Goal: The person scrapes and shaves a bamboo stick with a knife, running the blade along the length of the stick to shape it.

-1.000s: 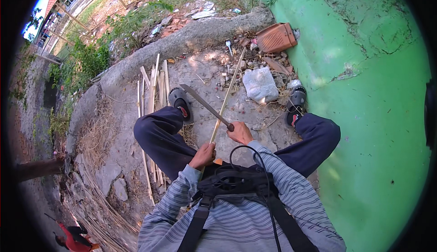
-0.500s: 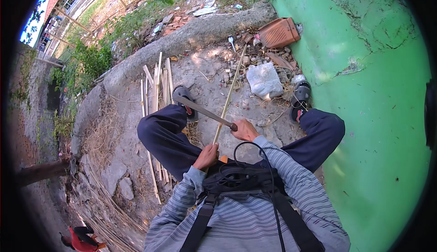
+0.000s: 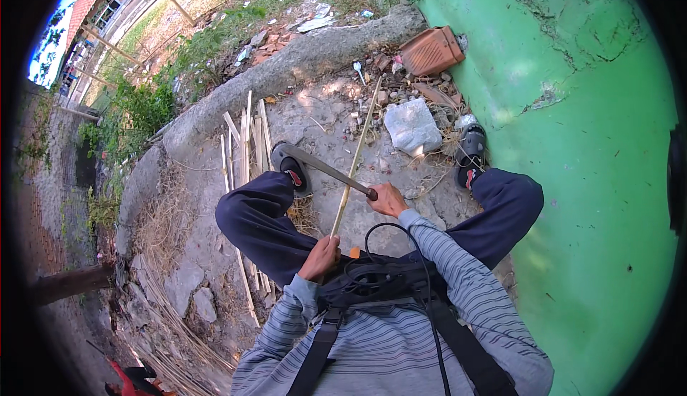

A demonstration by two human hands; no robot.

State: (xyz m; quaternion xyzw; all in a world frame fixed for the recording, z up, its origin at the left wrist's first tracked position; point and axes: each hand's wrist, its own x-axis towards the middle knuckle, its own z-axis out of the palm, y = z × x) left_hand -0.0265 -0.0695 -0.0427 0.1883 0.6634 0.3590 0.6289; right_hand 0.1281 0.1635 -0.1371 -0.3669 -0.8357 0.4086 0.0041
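My left hand [image 3: 321, 258] is closed around the near end of a long, pale bamboo strip [image 3: 363, 134] in front of my waist. The strip slants away from me, up and to the right, toward the rubble. In my right hand [image 3: 388, 200] is the dark handle of a long-bladed machete [image 3: 322, 167]. Its blade points to the far left and crosses the strip between my knees, its tip end near my left shoe [image 3: 292, 169]. Whether the edge bites into the strip is too small to tell.
Several split bamboo strips [image 3: 247, 145] lie left of my left leg. Ahead are a white block [image 3: 413, 127], an orange-brown plastic basket [image 3: 432, 51] and small rubble. A green wall [image 3: 587, 203] rises at my right, a low concrete kerb [image 3: 300, 56] curves ahead. Someone in red [image 3: 132, 382] is at lower left.
My left hand and the strip's near end have shifted slightly left and toward me. My right hand and the machete have moved slightly right. Both hands keep their grips.
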